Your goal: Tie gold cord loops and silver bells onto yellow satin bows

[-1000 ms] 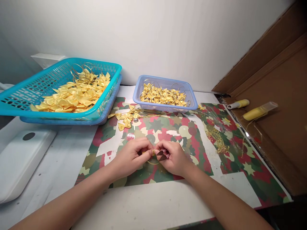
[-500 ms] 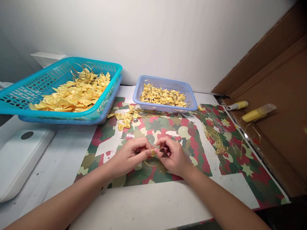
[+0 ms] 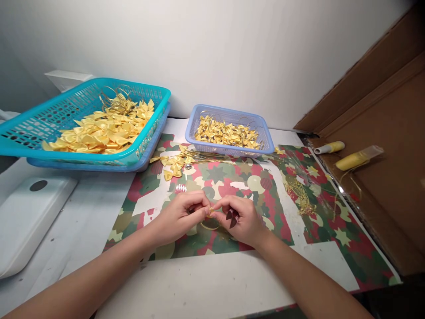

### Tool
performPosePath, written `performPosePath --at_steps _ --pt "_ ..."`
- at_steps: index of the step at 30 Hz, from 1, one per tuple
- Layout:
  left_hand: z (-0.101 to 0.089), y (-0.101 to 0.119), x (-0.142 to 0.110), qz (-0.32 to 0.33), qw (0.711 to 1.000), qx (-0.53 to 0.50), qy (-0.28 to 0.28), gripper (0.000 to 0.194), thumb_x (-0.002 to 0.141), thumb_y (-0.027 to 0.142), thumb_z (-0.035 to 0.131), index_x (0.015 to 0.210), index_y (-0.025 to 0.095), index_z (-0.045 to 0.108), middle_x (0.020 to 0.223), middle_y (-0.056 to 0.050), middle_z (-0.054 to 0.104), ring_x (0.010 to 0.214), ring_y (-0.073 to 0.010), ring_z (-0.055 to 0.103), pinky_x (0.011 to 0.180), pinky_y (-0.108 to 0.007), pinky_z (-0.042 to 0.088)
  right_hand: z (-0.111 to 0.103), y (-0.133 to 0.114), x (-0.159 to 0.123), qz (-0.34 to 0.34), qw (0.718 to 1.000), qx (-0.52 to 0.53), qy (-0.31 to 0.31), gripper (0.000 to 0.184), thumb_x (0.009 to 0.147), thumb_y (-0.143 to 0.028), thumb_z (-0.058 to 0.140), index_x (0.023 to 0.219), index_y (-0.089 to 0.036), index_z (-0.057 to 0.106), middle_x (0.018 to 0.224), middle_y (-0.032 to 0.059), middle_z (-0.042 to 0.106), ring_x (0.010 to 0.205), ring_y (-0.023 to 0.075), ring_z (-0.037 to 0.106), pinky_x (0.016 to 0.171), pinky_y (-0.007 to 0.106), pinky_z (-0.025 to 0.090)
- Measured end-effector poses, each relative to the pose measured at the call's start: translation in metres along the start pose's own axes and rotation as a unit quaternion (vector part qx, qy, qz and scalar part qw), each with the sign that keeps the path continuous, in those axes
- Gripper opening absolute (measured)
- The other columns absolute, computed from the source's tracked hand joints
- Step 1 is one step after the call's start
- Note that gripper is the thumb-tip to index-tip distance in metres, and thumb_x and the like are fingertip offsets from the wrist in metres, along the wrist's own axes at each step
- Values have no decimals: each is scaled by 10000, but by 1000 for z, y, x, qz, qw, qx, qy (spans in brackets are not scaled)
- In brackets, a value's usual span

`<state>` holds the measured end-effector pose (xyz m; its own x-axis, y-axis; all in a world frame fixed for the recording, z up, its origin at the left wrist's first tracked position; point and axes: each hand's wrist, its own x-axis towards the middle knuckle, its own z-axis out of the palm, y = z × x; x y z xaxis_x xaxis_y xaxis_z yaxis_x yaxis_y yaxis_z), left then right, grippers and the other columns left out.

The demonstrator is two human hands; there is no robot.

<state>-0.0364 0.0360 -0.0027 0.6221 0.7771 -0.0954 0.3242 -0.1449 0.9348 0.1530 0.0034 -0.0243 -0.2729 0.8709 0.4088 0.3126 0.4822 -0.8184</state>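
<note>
While our left grip [image 3: 184,216] pinches something yellow [image 3: 211,210] and right grip [image 3: 246,218] holds snips [image 3: 234,220], the teal basket [image 3: 73,156] and blue basket [image 3: 229,149] hold bows [image 3: 99,133].

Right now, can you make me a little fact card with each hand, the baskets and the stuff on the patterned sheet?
Left hand: pinches a small yellow piece
Right hand: fingertips at that piece; dark tool tucked in its grip
Below hands: thin gold loop
Turquoise basket: left, holds yellow bows
Lilac-blue basket: back middle, holds more bows
Patterned sheet: loose bows behind the hands, gold strands at right
</note>
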Motion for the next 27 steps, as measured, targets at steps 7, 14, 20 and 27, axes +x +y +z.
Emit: performPosePath --at_steps 7,14,20,27 --pt "-1 1 -1 7 1000 6 -3 254 882 291 465 690 164 572 679 22 489 600 -105 435 544 -233 319 0 0 1 -8 1000 -21 -11 65 844 -215 604 784 -194 619 609 -23 592 463 71 378 448 205 330" --pt "-1 1 -1 8 1000 10 -3 248 879 285 464 680 166 552 671 28 469 590 -100 427 540 -228 322 -2 -1 2 21 998 -28 -42 115 860 -240 555 759 -189 575 572 -33 530 473 76 385 454 202 319" --pt "0 1 -1 6 1000 13 2 255 891 307 470 706 169 577 684 21 498 599 -104 445 540 -229 336 -1 2 1 21 998 -31 -54 118 873 -255 529 772 -193 538 593 -32 526 486 78 402 468 201 323" --pt "0 0 -2 42 995 76 42 226 884 268 475 742 173 623 683 14 532 586 -101 455 530 -224 334 -3 4 2 -9 996 -77 -54 112 862 -246 528 765 -192 550 571 -37 523 467 78 390 458 202 307"
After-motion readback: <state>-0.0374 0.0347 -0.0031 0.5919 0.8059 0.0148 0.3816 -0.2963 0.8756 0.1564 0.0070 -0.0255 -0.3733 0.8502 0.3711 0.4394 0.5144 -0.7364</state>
